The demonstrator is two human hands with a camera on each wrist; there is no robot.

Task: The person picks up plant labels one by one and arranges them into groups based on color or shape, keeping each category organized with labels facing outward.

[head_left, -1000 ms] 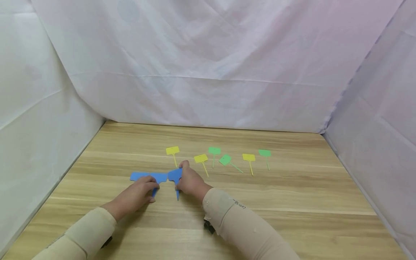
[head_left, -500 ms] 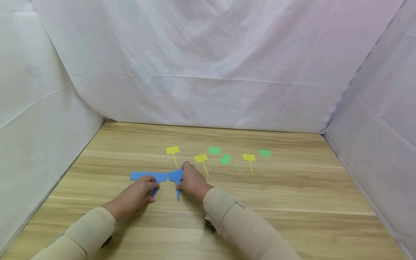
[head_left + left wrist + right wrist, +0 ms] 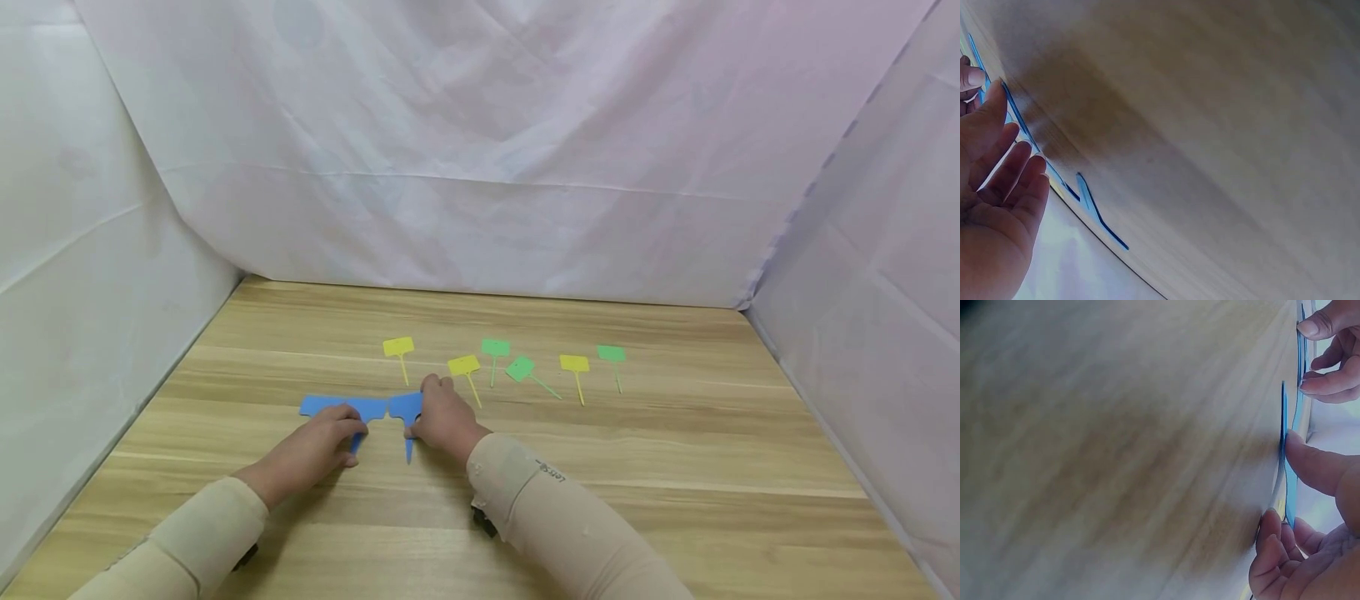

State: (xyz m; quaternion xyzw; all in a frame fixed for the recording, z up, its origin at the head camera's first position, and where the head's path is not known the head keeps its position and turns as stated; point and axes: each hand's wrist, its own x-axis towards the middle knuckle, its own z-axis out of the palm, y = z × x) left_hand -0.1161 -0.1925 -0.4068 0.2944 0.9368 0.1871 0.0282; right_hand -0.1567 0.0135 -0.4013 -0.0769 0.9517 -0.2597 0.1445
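Observation:
Blue T-shaped plant labels lie in a row on the wooden table, heads nearly end to end. My right hand (image 3: pixel 447 417) grips the right label (image 3: pixel 404 406), thumb by its stem and curled fingers at the head's far end. The label's pointed stem aims toward me. To its left, my left hand (image 3: pixel 318 446) holds another blue label (image 3: pixel 371 409), thumb and fingertips around its stem. In the left wrist view a further blue label (image 3: pixel 1088 200) lies just beyond the left fingers; the hand covers much of it in the head view.
Behind the hands lie yellow labels (image 3: pixel 574 363) and smaller green labels (image 3: pixel 496 348), several in all, stems mostly toward me. White cloth (image 3: pixel 480 225) hangs at the back and both sides of the table (image 3: pixel 675 500).
The right hand's fingers have drawn slightly toward me at the blue label's head, and its stem has shifted a touch. The left hand stays in place.

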